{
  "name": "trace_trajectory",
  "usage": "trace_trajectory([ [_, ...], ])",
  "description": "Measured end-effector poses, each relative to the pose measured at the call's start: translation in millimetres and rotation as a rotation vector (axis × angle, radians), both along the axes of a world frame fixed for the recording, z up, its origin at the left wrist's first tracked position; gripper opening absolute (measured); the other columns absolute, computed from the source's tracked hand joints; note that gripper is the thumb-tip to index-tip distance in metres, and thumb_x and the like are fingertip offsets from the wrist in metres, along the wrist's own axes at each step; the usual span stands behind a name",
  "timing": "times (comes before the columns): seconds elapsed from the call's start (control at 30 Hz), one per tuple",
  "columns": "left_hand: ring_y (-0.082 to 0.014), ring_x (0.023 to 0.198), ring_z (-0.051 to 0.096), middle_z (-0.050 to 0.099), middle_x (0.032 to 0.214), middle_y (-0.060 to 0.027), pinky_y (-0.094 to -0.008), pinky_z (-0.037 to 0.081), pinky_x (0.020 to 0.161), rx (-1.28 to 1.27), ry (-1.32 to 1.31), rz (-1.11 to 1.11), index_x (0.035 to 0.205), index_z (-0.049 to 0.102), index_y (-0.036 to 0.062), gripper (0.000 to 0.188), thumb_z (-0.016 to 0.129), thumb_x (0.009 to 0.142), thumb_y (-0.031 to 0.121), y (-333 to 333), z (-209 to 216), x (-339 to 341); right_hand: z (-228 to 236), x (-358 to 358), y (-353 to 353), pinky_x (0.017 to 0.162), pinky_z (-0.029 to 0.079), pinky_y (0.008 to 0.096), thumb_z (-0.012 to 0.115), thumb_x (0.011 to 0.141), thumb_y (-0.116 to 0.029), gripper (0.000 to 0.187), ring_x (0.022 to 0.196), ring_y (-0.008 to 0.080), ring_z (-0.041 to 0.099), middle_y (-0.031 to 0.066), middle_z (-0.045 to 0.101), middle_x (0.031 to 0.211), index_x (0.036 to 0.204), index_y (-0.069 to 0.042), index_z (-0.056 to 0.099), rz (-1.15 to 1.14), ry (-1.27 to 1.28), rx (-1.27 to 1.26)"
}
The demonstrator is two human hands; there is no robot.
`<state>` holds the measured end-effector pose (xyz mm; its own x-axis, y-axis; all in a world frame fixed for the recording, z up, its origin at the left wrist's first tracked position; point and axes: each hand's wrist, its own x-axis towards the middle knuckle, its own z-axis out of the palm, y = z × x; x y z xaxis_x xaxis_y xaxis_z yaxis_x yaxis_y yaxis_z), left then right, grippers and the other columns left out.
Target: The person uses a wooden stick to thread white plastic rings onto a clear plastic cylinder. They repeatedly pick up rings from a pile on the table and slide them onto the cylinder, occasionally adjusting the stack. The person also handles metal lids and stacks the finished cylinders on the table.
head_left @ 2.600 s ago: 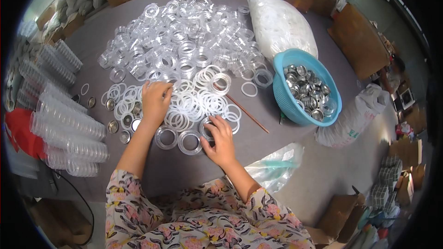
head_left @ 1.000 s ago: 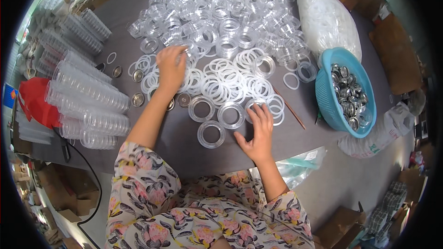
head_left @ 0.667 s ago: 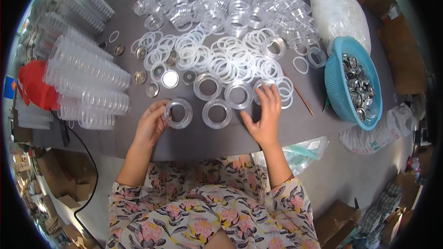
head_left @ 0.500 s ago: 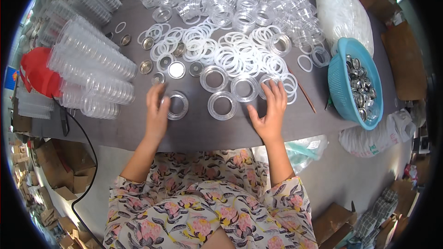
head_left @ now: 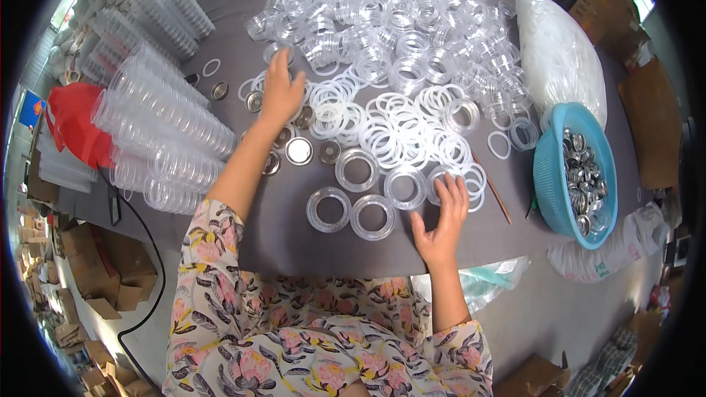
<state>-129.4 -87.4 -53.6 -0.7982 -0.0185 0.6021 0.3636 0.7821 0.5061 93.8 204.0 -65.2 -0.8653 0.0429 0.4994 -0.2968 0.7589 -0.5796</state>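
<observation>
My left hand (head_left: 282, 94) reaches far forward, fingers stretched out, its tips at a clear plastic ring (head_left: 271, 52) by the edge of a heap of such rings (head_left: 412, 11). Whether it grips that ring cannot be made out. On the near side my right hand (head_left: 443, 224) hovers with fingers spread and nothing in it, fingertips over another clear ring (head_left: 435, 176). Several more clear rings lie between my arms, among them one at the left (head_left: 329, 229) and one beside it (head_left: 373, 236). Beyond them spread flat white rings (head_left: 397, 132). Round metal caps (head_left: 299, 151) lie near my left forearm.
Stacked clear plastic cups (head_left: 165, 114) stand at the left beside a red object (head_left: 77, 125). At the right are a blue basket (head_left: 548, 176) of metal caps, a stuffed plastic bag (head_left: 562, 55) and a thin brown stick (head_left: 494, 192). A black cable (head_left: 151, 250) hangs off the left.
My left hand has moved from the near ring forward to the heap's edge. That near ring has shifted right, against its neighbour. My right hand stays about where it was; the view has tilted.
</observation>
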Motion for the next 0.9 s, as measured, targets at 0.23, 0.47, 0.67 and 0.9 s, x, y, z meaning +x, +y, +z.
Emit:
trace_trajectory([
  [0.23, -0.0249, 0.11, 0.048, 0.06, 0.106, -0.0101, -0.048, 0.021, 0.103, -0.226, -0.25, 0.293, 0.108, 0.06, 0.0099, 0.028, 0.054, 0.083, 0.022, -11.6, 6.8, -49.3, 2.0, -3.7, 4.4, 0.101, 0.022, 0.0522, 0.066, 0.07, -0.028, 0.059, 0.123, 0.04, 0.032, 0.018, 0.042, 0.127, 0.118, -0.002, 0.047, -0.017, -0.009, -0.01],
  [0.47, -0.0234, 0.097, 0.055, 0.062, 0.095, -0.0073, -0.0412, 0.032, 0.095, -0.203, 0.096, -0.1, 0.095, 0.064, 0.0091, 0.018, 0.061, 0.077, 0.009, 3.7, 58.9, 122.3, 0.0, -3.9, 4.0, 0.1, 0.024, 0.0507, 0.066, 0.07, -0.024, 0.056, 0.121, 0.0408, 0.033, 0.0187, 0.043, 0.125, 0.117, 0.0, 0.047, -0.008, 0.014, -0.027],
  [0.67, -0.0289, 0.105, 0.053, 0.061, 0.101, -0.0081, -0.04, 0.038, 0.091, -0.179, -0.247, -0.339, 0.097, 0.063, 0.0058, 0.025, 0.061, 0.074, 0.0, -22.5, 18.5, 213.3, -1.7, -1.7, 0.7, 0.1, 0.023, 0.0511, 0.066, 0.07, -0.024, 0.055, 0.122, 0.0402, 0.032, 0.0187, 0.043, 0.126, 0.117, 0.0, 0.048, -0.003, 0.028, -0.026],
  [0.9, -0.0289, 0.108, 0.05, 0.061, 0.101, -0.0073, -0.0429, 0.035, 0.095, -0.179, -0.286, -0.512, 0.095, 0.063, 0.0055, 0.03, 0.049, 0.072, -0.008, 9.5, 19.9, 184.7, -0.6, 1.5, 1.4, 0.101, 0.022, 0.0509, 0.066, 0.07, -0.024, 0.055, 0.122, 0.04, 0.032, 0.0188, 0.043, 0.125, 0.117, 0.0, 0.048, 0.004, 0.025, -0.033],
])
